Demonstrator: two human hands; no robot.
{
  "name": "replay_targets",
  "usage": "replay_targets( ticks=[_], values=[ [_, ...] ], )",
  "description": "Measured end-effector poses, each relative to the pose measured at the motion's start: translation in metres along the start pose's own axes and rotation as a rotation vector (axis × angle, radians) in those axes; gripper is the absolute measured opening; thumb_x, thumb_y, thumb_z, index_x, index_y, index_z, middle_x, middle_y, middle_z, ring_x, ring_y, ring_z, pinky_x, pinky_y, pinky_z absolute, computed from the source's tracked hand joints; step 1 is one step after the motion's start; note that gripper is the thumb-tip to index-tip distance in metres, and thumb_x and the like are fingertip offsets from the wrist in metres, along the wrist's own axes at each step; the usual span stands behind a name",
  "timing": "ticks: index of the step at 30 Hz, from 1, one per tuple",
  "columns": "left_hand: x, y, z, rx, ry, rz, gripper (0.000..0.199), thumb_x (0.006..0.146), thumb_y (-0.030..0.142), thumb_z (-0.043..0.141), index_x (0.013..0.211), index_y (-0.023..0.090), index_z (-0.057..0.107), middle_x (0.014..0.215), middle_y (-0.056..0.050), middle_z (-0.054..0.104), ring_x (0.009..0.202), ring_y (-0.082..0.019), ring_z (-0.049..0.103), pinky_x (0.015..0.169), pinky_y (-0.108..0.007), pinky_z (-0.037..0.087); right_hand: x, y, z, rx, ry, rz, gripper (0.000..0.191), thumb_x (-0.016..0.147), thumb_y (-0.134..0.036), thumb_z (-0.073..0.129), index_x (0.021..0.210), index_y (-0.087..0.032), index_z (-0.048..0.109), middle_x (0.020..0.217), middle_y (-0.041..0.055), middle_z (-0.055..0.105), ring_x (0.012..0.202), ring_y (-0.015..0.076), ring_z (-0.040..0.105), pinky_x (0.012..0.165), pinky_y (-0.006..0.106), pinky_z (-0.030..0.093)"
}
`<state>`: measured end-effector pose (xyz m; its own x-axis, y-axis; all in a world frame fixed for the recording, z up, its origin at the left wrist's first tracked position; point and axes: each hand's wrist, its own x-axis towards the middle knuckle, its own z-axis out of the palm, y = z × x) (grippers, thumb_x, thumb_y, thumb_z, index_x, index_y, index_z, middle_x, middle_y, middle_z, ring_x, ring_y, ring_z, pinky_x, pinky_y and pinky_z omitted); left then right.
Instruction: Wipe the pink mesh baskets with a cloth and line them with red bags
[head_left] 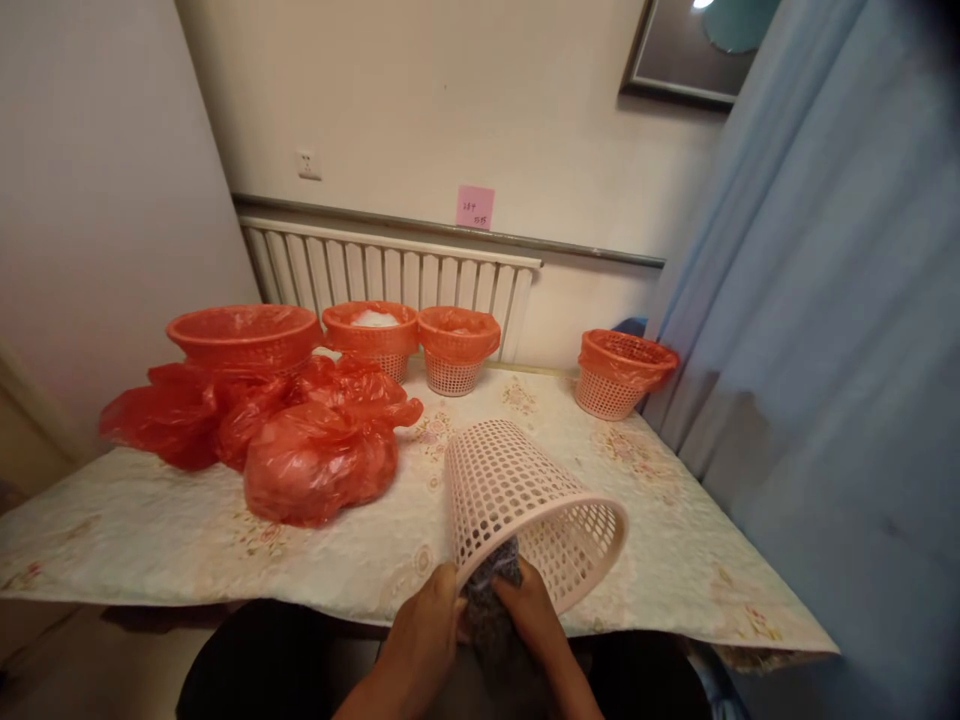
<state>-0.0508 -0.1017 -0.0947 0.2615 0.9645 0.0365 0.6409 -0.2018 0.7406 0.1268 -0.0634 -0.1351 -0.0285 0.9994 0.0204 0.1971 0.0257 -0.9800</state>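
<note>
A pale pink perforated basket [499,475] lies tilted on its side at the front of the table, its mouth towards me. My left hand [429,625] is closed at the left of the basket's rim, beside a dark grey cloth [491,610]. Inside the lower part of the mouth, my right hand [529,605] grips the same cloth, whose upper end reaches into the basket. The cloth's lower part hangs in shadow below the hands. The left fingertips are partly hidden behind the cloth.
Filled red plastic bags [322,460] lie at left on the flowered tablecloth [360,560]. Behind them stand red-lined baskets [457,350], one holding something white. Another lined basket [619,375] is near the blue curtain [810,330]. A radiator [375,268] runs along the wall.
</note>
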Motion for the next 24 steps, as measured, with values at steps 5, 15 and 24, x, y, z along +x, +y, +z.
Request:
replay_targets(
  ticks=[5,15,24],
  values=[
    [0.006,-0.007,0.001,0.065,0.065,0.079,0.009,0.090,0.019,0.032,0.094,0.023,0.039,0.089,-0.009,0.064,0.083,-0.024,0.064,0.072,-0.034,0.045,-0.014,-0.039,0.024,0.001,0.104,-0.048,0.026,0.076,-0.028,0.057,0.097,-0.015,0.065,0.090,0.0075,0.069,0.088,0.0235,0.063,0.081,0.034,0.050],
    [0.017,-0.006,-0.012,0.197,0.150,0.128,0.009,0.091,0.024,0.035,0.086,0.024,0.043,0.079,-0.002,0.060,0.073,-0.021,0.062,0.065,-0.030,0.043,-0.012,0.026,0.019,-0.946,0.015,-0.231,0.040,0.078,-0.007,0.047,0.108,-0.024,0.066,0.098,0.0112,0.062,0.088,0.0254,0.062,0.073,0.033,0.049],
    [0.025,0.007,-0.006,0.008,0.328,0.130,0.020,0.092,0.040,0.041,0.085,0.023,0.047,0.073,0.001,0.056,0.066,-0.018,0.056,0.063,-0.029,0.044,0.002,0.064,-0.005,-0.724,0.196,-0.104,0.051,0.075,-0.008,0.043,0.122,-0.016,0.060,0.111,0.0125,0.062,0.106,0.0241,0.060,0.091,0.033,0.046]
  ],
)
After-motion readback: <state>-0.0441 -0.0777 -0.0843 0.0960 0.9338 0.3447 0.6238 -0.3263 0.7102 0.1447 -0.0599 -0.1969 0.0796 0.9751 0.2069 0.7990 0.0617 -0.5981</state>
